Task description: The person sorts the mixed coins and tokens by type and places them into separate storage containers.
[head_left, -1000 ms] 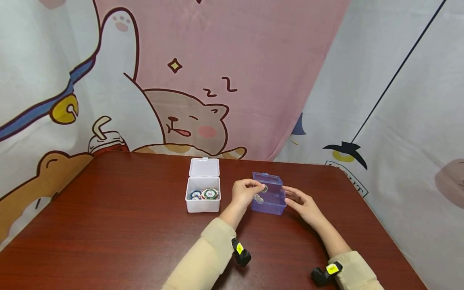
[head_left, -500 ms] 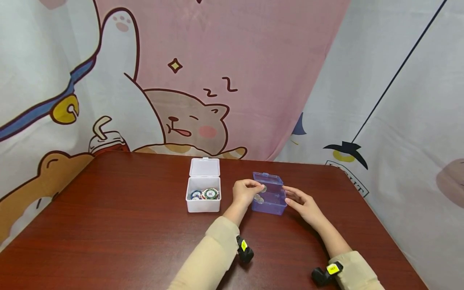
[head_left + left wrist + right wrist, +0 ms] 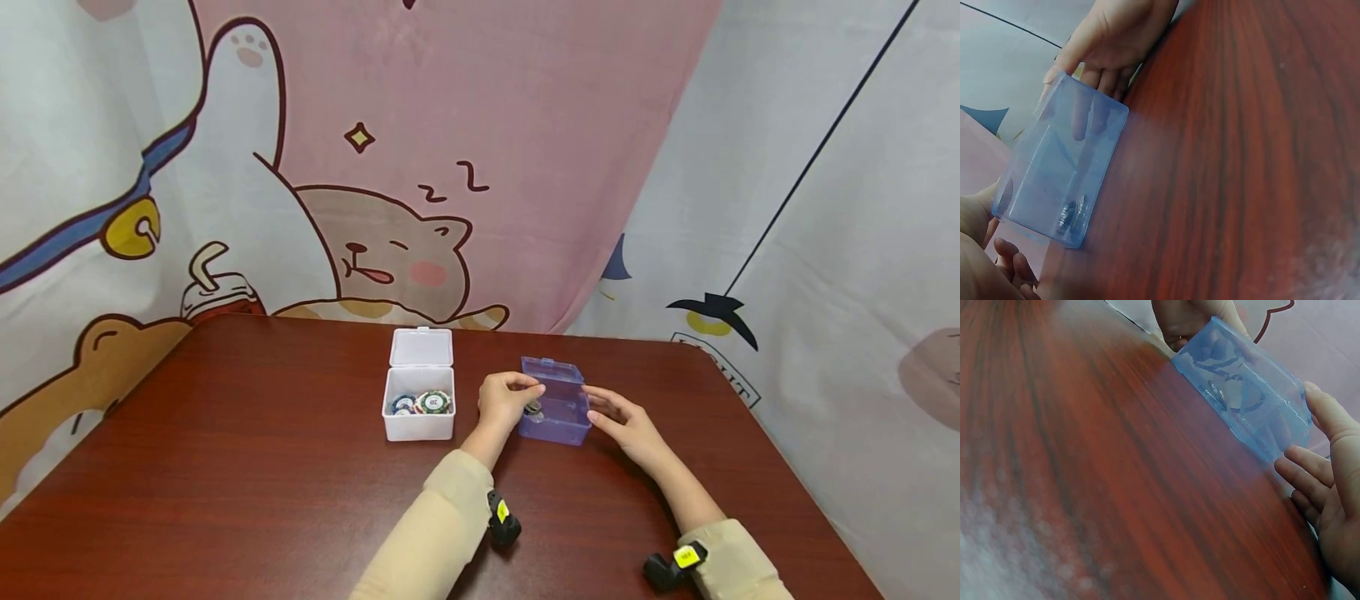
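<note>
A translucent blue-purple plastic box [image 3: 555,427] stands on the table with its lid [image 3: 552,370] raised at the back. Several silvery coins [image 3: 533,409] lie in its left end, and they show through the wall as a small dark cluster [image 3: 1069,215] in the left wrist view. My left hand [image 3: 504,404] is over the box's left rim, thumb and index fingertips above the coins, with no coin visible in them. At the other end, my right hand [image 3: 626,425] rests against the right wall. Its thumb touches the rim, fingers loosely extended along the side [image 3: 1310,472].
Left of my left hand stands a white box [image 3: 420,427], lid [image 3: 422,347] open, holding several poker chips [image 3: 432,402]. Both boxes sit toward the back edge of the dark reddish wooden table [image 3: 262,467]. A cartoon-printed cloth [image 3: 555,125] hangs behind.
The coin that was between my left thumb and index finger has left them and dropped toward the others in the box. My right hand and both boxes stay in place.
</note>
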`<state>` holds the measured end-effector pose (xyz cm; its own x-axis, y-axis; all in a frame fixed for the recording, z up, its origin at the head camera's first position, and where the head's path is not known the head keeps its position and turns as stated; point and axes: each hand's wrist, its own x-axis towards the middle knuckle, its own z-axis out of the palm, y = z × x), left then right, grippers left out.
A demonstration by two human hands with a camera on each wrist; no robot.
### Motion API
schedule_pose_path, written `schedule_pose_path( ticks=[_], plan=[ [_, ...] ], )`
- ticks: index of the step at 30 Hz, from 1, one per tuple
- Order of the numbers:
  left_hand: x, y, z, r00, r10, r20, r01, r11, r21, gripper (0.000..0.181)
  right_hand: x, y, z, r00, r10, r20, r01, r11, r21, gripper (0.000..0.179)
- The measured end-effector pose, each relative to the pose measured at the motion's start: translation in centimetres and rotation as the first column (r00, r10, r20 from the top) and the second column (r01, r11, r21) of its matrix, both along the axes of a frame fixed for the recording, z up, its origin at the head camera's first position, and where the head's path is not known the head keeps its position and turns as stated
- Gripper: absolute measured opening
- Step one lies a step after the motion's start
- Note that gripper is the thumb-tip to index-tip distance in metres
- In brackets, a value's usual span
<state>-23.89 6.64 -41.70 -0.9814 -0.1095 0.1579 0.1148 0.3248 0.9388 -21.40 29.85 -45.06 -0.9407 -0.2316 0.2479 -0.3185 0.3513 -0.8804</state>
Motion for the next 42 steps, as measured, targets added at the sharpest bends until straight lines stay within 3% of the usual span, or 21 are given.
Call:
schedule_pose_path(
  ticks=[5, 13, 22, 42],
  plan=[
    [0.4, -0.3, 0.2, 0.998, -0.047, -0.028, 0.049, 0.997, 0.062, 0.011, 0.0, -0.1, -0.1, 1.0, 0.003, 0.007, -0.003, 1.0, -0.003, 0.045],
    [1.7, -1.0, 1.6, 0.988, -0.122, -0.09, 0.136, 0.975, 0.174, 0.013, -0.2, -0.2, 0.1, 1.0, 0.004, 0.003, -0.003, 1.0, -0.001, 0.044],
    [3.5, -2.5, 2.5, 0.971, -0.197, -0.136, 0.218, 0.961, 0.169, 0.014, -0.2, -0.3, -0.3, 1.0, 0.003, 0.009, -0.003, 1.0, -0.009, 0.044],
    [7.2, -4.8, 3.0, 0.923, -0.36, -0.134, 0.379, 0.913, 0.154, 0.017, -0.1, -0.1, -0.1, 1.0, 0.007, 0.006, -0.007, 1.0, -0.021, 0.044]
  ],
)
